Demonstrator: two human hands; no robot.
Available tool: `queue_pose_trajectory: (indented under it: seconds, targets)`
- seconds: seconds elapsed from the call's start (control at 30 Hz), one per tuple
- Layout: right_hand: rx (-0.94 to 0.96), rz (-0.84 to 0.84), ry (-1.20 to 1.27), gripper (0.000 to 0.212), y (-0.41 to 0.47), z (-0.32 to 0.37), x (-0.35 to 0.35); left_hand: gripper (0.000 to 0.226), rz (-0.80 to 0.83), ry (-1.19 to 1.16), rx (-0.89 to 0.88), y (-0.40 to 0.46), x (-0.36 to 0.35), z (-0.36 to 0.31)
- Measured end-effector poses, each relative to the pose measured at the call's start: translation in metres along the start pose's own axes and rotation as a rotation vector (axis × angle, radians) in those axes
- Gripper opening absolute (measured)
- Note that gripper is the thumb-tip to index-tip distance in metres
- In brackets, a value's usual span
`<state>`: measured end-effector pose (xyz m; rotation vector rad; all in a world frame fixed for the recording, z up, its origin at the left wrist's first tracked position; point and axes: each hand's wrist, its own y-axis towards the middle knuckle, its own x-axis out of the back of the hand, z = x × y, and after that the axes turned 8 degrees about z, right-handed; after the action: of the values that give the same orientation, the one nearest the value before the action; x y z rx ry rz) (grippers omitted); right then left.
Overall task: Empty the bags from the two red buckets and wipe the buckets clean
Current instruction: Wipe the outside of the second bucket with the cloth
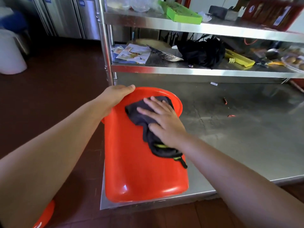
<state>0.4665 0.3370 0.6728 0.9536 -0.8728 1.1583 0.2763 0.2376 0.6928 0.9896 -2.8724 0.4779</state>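
A red bucket [136, 170] lies on its side on the left end of a steel table [238, 129], its mouth facing away from me. My left hand [113, 97] grips the bucket's rim at the far left. My right hand [162, 119] lies flat with straight fingers on a dark cloth [139, 112], pressing it against the bucket's outer wall. The cloth has a yellow-green trim near my wrist. A second red bucket's rim [46, 216] shows at the bottom left, beneath my left forearm.
A steel shelf rack [197, 69] rises behind the table, holding a black bag [202, 53], papers, a green tray [182, 14] and yellow items. Two small red scraps [225, 101] lie on the table. A white container [11, 55] stands on the dark floor at left.
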Motion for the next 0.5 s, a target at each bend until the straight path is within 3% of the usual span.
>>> queue_pose_trajectory:
  seconds: [0.07, 0.17, 0.33, 0.5]
  targets:
    - [-0.073, -0.011, 0.091, 0.059, 0.019, -0.01, 0.007, 0.037, -0.028, -0.055, -0.016, 0.003, 0.001, 0.004]
    - [-0.084, 0.007, 0.123, 0.059, 0.029, -0.015, 0.006, 0.033, -0.041, -0.084, -0.016, 0.002, 0.005, 0.008]
    - [-0.011, 0.01, 0.05, 0.058, 0.003, 0.003, -0.007, 0.023, -0.081, -0.089, -0.057, -0.009, 0.014, 0.018]
    - [0.151, 0.054, -0.004, 0.061, -0.054, 0.028, -0.024, 0.019, -0.101, -0.041, 0.011, -0.026, 0.037, 0.024]
